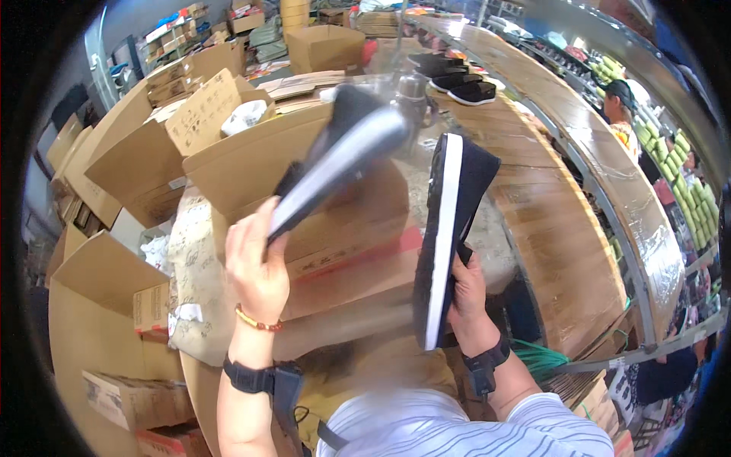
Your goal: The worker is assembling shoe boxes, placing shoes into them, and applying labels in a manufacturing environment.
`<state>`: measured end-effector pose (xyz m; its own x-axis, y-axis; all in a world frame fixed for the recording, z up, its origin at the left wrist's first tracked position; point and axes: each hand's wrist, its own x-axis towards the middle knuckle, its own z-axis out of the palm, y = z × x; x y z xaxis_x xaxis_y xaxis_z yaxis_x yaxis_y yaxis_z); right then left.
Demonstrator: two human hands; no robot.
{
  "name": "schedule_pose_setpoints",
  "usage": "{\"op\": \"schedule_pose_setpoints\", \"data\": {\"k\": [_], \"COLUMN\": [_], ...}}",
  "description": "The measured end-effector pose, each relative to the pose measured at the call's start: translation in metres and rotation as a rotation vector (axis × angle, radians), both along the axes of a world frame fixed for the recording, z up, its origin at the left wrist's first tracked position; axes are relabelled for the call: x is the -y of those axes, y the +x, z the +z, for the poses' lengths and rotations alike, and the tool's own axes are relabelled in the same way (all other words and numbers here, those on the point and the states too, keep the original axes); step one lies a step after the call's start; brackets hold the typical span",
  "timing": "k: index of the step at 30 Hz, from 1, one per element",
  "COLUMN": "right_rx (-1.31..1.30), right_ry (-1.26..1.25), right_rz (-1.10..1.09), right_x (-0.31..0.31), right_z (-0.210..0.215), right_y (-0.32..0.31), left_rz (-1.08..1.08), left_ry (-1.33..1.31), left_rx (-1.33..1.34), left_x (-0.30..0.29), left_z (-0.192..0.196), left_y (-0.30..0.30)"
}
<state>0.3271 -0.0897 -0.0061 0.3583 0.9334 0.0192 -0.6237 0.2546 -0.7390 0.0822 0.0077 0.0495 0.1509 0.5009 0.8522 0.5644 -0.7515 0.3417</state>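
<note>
Right at the near edge, below a white striped shirt sleeve (556, 423), both hands are occupied. The left hand (259, 263), under a red and yellow beaded bracelet (257, 320), pinches the lower end of a black shoe with a thick white sole (343, 164) between thumb and fingers; blur hides which end. The right hand (466, 293) has its thumb and fingers closed on a second black fabric shoe with a white sole edge (448, 221), though some fingers are hidden behind it. Both shoes are up in the air, apart, soles turned roughly toward each other.

Beneath them lies brown cardboard with a red band (343, 278), on a worktop with a pale, scribbled covering (190, 263). As I judge it, picking up this pair is done, while setting it down is left. Farther off, more black shoes with pale soles (472, 93) stand along the worktop, seemingly yet to be handled, beyond which rises an open brown carton (326, 49)
</note>
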Motion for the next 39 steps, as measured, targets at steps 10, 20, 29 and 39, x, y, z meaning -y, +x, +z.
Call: {"op": "schedule_pose_setpoints", "data": {"k": [10, 20, 29, 39], "right_rx": [0.196, 1.748, 1.353, 1.373], "right_ry": [0.098, 0.650, 0.164, -0.042], "right_rz": [-0.047, -0.342, -0.439, 0.063], "right_x": [-0.031, -0.138, -0.171, -0.192], "right_z": [0.000, 0.029, 0.022, 0.002], "right_y": [-0.013, -0.057, 0.039, 0.050], "left_rz": [0.221, -0.133, 0.325, 0.115], "left_ry": [0.099, -0.484, -0.658, -0.306], "left_rx": [-0.092, 0.526, -0.220, 0.028], "left_x": [-0.018, -0.079, -0.066, -0.064], "left_z": [-0.006, -0.078, -0.054, -0.080], "left_y": [-0.067, -0.101, -0.056, -0.095]}}
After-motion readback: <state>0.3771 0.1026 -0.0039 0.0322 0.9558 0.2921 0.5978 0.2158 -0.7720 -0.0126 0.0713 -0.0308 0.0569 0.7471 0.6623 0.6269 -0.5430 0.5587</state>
